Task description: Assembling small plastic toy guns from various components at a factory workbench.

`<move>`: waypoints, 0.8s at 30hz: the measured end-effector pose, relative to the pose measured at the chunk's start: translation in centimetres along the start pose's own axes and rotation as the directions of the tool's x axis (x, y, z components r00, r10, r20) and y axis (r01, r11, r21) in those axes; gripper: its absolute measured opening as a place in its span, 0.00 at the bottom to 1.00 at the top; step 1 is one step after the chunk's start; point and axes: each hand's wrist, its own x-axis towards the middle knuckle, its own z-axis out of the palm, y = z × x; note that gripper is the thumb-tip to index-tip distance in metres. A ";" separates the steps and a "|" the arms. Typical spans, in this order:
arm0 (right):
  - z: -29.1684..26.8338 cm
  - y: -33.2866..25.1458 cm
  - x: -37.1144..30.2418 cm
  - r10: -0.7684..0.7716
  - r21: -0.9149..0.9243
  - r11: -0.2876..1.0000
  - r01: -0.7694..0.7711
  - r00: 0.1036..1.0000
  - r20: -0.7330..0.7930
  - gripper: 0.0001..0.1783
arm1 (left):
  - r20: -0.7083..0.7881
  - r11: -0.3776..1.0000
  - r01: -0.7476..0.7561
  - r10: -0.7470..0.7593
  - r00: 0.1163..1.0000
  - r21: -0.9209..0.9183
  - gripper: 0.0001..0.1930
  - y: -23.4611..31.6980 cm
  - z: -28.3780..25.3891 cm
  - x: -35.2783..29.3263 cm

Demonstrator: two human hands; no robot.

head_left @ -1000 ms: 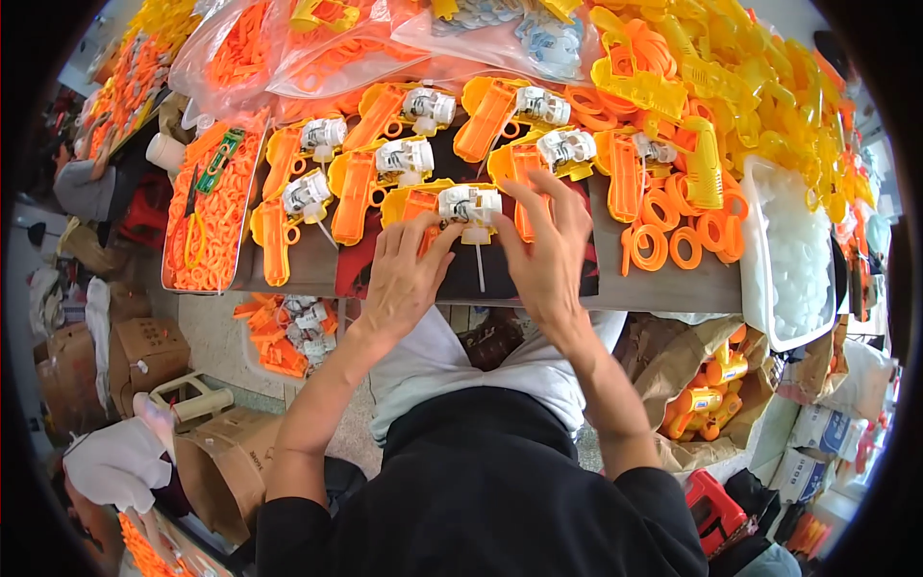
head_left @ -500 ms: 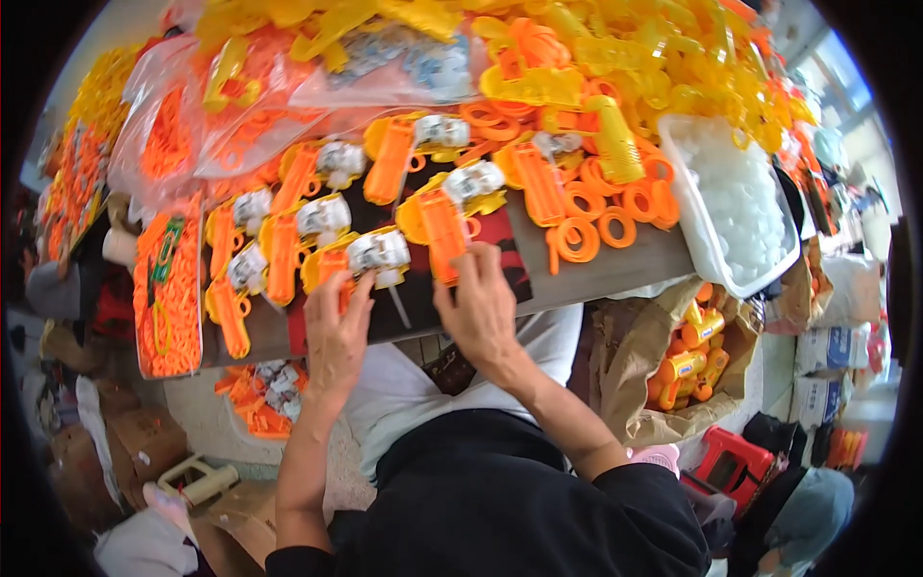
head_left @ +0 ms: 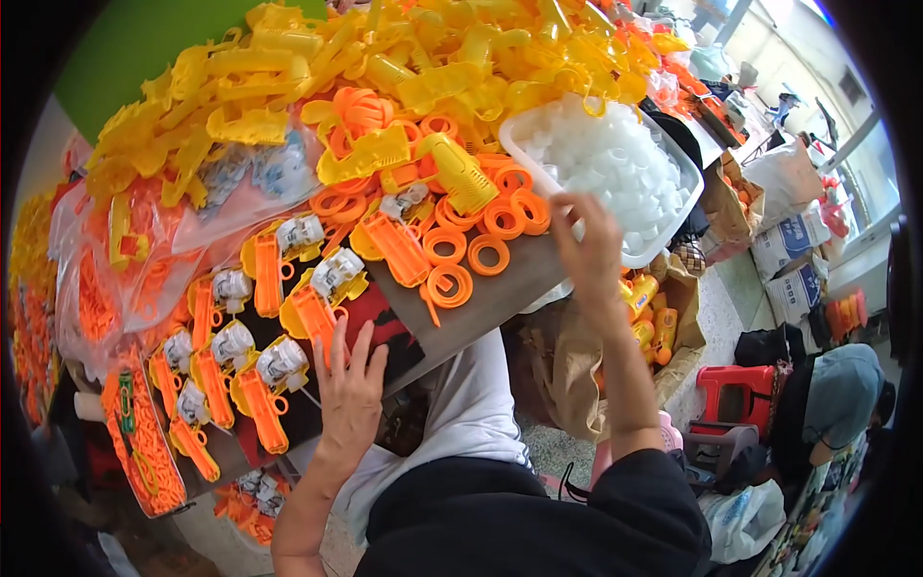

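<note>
My left hand (head_left: 350, 392) rests at the table's front edge with fingers stretched and apart. Its fingertips are at the lower end of a yellow toy-gun half shell with an orange insert (head_left: 313, 315) and a white mechanism (head_left: 336, 272). Raised over the front corner of the white tray (head_left: 630, 258) is my right hand (head_left: 590, 248). Its fingers are bent and look apart, somewhat blurred, with nothing visible in them. Translucent white plastic pieces (head_left: 615, 159) fill that tray. Several similar half-shell assemblies (head_left: 260, 404) lie in rows left of my left hand.
Orange rings (head_left: 488, 254) lie between the assemblies and the tray. Yellow shells (head_left: 423, 67) are heaped behind. A box of small orange parts (head_left: 144, 447) sits at the left. Below the right edge stands a paper bag (head_left: 567, 375) with yellow-orange pieces; a red stool (head_left: 735, 394) is farther right.
The view has swung to the right. My right hand has left the assembly near the front edge and moved right to the white tray. My left hand has shifted to that assembly.
</note>
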 end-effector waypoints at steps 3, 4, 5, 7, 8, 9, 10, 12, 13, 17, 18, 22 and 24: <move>-1.4 5.7 5.4 0.022 -0.069 0.998 -0.010 0.985 0.169 0.09 | -0.033 1.000 -0.004 0.004 0.999 -0.013 0.13 -1.1 0.3 -0.4; -0.7 7.4 6.7 0.023 -0.062 0.998 -0.012 0.985 0.170 0.09 | -0.032 0.999 0.010 -0.011 0.999 -0.034 0.12 -1.3 0.4 -0.5; 0.3 8.8 7.8 -0.033 -0.068 0.996 0.052 0.966 0.256 0.09 | -0.032 0.998 0.026 -0.028 0.999 -0.057 0.10 -1.5 0.4 -0.6; 2.3 12.2 9.3 -0.097 -0.048 0.991 0.123 0.929 0.358 0.09 | -0.054 0.999 0.007 -0.009 0.998 -0.042 0.09 -1.8 0.6 -0.7; 2.9 14.4 9.6 -0.046 -0.039 0.997 0.068 0.906 0.421 0.09 | -0.076 0.999 -0.022 0.020 0.997 -0.030 0.09 -1.9 0.5 -0.6; 3.9 16.0 9.6 -0.006 -0.020 1.000 0.018 0.868 0.496 0.09 | -0.069 0.998 -0.047 0.044 0.997 -0.044 0.09 -1.9 0.2 -0.4; 3.5 16.3 10.6 0.066 -0.043 0.998 -0.051 0.806 0.588 0.09 | -0.052 0.997 -0.055 0.052 0.997 -0.051 0.09 -2.1 -0.3 -0.2; 2.1 15.7 11.1 0.013 0.081 0.993 -0.082 0.775 0.632 0.08 | -0.007 0.995 -0.085 0.085 0.996 -0.045 0.13 -2.9 -0.7 -0.5; 1.4 14.8 11.3 -0.006 0.064 0.997 -0.051 0.741 0.672 0.08 | 0.011 0.994 -0.088 0.089 0.996 -0.060 0.13 -3.2 -0.8 -0.5; 0.8 14.2 11.5 0.025 -0.021 1.000 -0.014 0.681 0.732 0.10 | -0.044 0.995 -0.071 0.068 0.997 -0.073 0.19 -3.2 -1.7 -1.2; 0.5 12.8 11.1 0.045 -0.082 0.997 0.010 0.767 0.640 0.09 | -0.038 0.996 -0.055 0.053 0.998 -0.065 0.19 -3.1 -1.9 -1.5; 0.2 8.2 8.0 0.050 0.071 0.994 -0.081 0.931 0.360 0.07 | -0.110 1.000 0.002 0.000 0.994 0.019 0.17 -2.8 -1.8 -1.3; 1.5 4.3 5.1 0.088 0.484 0.810 -0.332 0.884 0.458 0.05 | -0.033 0.992 -0.071 0.074 0.997 0.101 0.16 -2.8 -1.7 -1.5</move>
